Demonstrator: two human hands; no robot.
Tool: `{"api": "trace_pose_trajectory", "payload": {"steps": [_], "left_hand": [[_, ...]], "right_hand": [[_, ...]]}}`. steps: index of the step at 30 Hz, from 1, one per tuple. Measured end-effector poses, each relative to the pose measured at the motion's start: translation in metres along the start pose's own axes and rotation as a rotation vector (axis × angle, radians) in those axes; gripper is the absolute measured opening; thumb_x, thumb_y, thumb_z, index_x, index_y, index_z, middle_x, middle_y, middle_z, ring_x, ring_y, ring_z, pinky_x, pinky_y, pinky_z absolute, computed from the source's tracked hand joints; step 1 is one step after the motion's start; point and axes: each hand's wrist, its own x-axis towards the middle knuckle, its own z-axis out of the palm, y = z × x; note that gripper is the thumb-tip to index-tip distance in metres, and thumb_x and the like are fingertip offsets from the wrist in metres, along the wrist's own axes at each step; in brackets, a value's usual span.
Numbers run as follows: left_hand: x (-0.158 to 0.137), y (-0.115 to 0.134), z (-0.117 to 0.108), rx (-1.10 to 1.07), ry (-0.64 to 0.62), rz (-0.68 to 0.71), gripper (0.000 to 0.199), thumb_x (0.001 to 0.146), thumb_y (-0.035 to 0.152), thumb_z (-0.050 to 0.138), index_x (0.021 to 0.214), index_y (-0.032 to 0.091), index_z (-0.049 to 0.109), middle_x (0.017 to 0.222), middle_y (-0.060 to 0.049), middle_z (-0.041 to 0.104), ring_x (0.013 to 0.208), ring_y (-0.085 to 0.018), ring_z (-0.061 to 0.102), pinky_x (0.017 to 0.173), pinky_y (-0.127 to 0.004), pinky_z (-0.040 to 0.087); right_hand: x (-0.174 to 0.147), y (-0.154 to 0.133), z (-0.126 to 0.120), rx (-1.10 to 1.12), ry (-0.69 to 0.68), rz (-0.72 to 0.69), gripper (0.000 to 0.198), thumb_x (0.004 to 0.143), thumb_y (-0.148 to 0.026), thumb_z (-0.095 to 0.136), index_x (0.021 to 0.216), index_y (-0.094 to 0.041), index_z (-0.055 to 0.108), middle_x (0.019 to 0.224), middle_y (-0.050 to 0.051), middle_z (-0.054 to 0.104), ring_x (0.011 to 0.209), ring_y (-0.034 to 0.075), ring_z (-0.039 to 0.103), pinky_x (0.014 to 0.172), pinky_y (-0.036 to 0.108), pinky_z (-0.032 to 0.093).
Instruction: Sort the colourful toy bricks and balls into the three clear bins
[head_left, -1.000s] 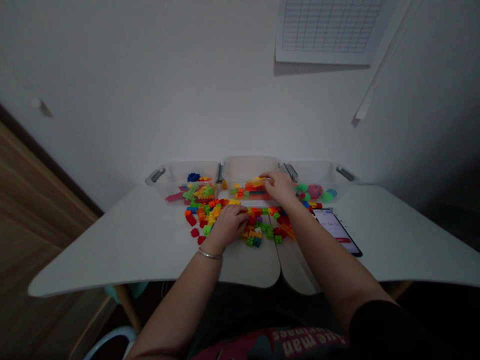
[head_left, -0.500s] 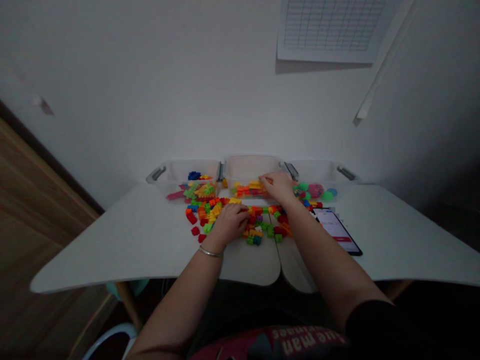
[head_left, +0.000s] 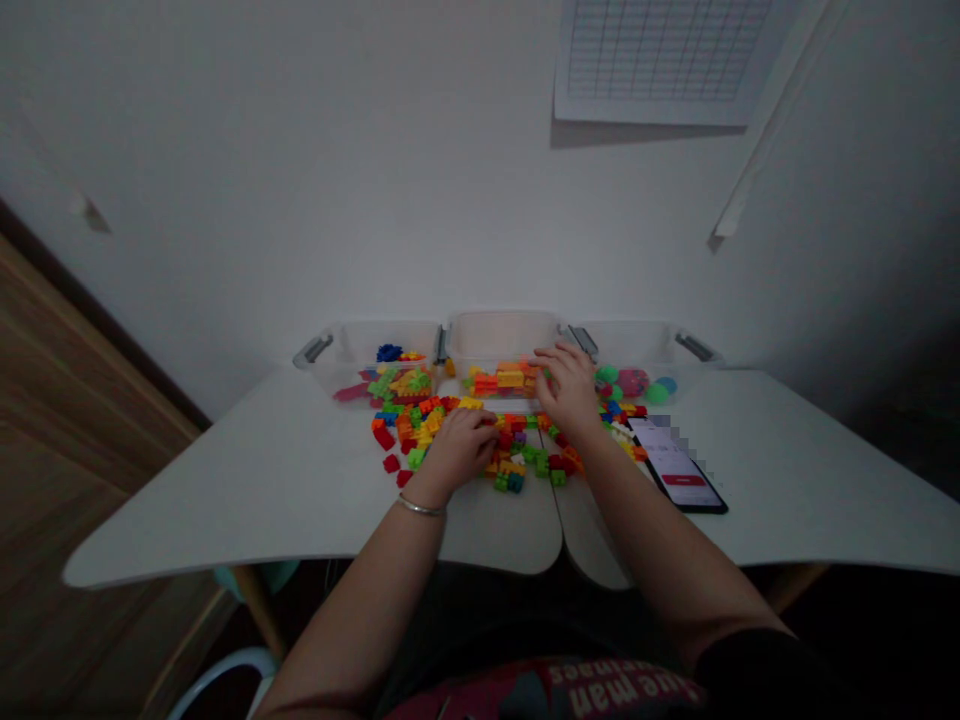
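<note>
Toy building bricks [head_left: 429, 422] in red, yellow, green, orange and blue lie in a loose pile on the white table. Over the middle of this pile rests my left hand [head_left: 463, 445], its fingers loosely bent and apart, touching bricks; the fingertips are partly lost among them. My right hand [head_left: 566, 390] hovers by the front right corner of the clear middle bin [head_left: 504, 330], fingers spread, holding nothing visible. Inside that bin, orange, red and yellow bricks [head_left: 510, 378] show through the front wall.
A clear left bin [head_left: 360, 335] holds mixed coloured pieces, and a clear right bin [head_left: 637, 338] has green, pink and blue balls [head_left: 631, 382]. Right of the pile lies a phone [head_left: 679, 465] with a lit screen. A seam [head_left: 559, 515] splits the table; the wall stands behind.
My right hand has drawn back a little from over the middle bin, and its fingers have opened. More orange and yellow bricks show there now. My left hand has stayed in place.
</note>
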Motion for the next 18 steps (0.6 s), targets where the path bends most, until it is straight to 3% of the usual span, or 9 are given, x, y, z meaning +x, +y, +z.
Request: {"api": "trace_pose_trajectory", "payload": {"steps": [5,13,18], "left_hand": [[-0.001,0.0,0.0,-0.008,-0.003,0.004,0.017,0.084,0.018,0.058,0.091,0.022,0.072,0.112,-0.007,0.065,0.102,-0.022,0.057,0.094,-0.043,0.046],[-0.002,0.0,0.001,-0.006,0.006,0.0,0.016,0.084,0.018,0.059,0.092,0.022,0.073,0.112,-0.008,0.065,0.103,-0.023,0.057,0.094,-0.043,0.046],[-0.003,-0.002,0.004,0.011,0.001,-0.009,0.017,0.086,0.02,0.057,0.092,0.021,0.073,0.114,-0.009,0.064,0.105,-0.023,0.057,0.095,-0.043,0.046]], "right_hand": [[-0.03,-0.023,-0.003,0.058,-0.127,0.0,0.023,0.085,-0.019,0.049,0.096,-0.024,0.069,0.106,0.006,0.07,0.108,0.024,0.057,0.102,0.043,0.04],[-0.061,-0.026,0.009,-0.008,-0.439,0.092,0.024,0.083,-0.031,0.063,0.104,-0.019,0.067,0.105,0.01,0.07,0.103,0.026,0.06,0.095,0.042,0.043],[-0.066,-0.034,0.011,-0.012,-0.487,0.163,0.024,0.084,-0.038,0.065,0.1,-0.02,0.068,0.102,0.008,0.07,0.099,0.025,0.061,0.089,0.04,0.046]]}}
